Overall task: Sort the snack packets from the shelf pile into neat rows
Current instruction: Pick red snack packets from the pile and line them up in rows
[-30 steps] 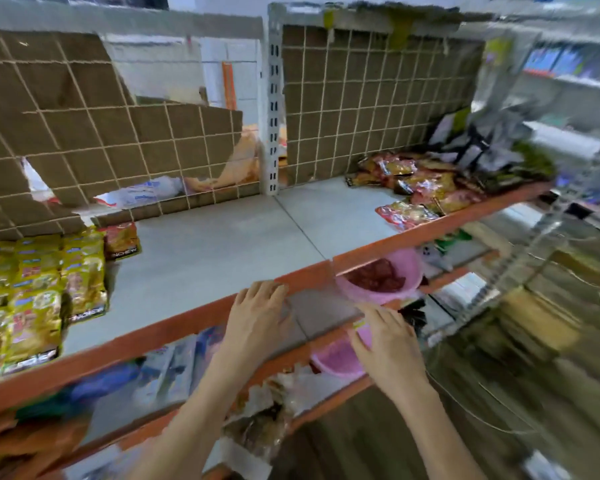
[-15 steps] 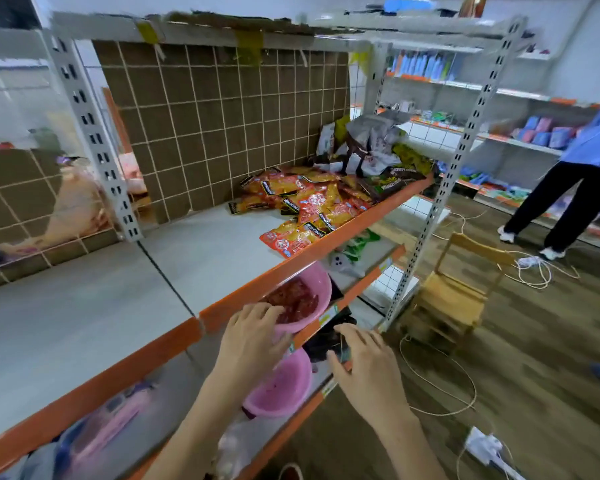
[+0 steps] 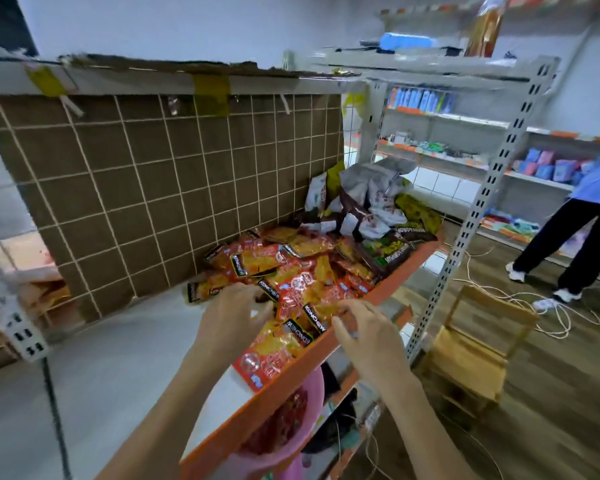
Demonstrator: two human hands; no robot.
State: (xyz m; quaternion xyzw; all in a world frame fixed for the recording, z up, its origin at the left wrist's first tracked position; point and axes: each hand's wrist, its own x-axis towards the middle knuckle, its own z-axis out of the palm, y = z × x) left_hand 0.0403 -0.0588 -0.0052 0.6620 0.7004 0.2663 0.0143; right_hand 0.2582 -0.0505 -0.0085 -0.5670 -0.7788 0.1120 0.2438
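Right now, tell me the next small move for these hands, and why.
Probably close the left hand on one red and yellow foil snack packet at the pile's near edge. Both it and the right hand hover over the pile, seemingly holding nothing, and the grey shelf board alongside lies bare.

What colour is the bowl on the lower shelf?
Pink; the bowl sits under the orange shelf edge, seen in the head view.

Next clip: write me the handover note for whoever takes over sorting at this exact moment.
Left hand: fingers curled at the near edge of the red-orange snack packets; whether it grips one is unclear.
Right hand: fingers curled over the same pile; grip also unclear.
Things: packets heaped at the shelf's right end, grey and dark bags behind them.
Done: no rows visible here.
Left: pull packets out and line them up on the bare shelf.
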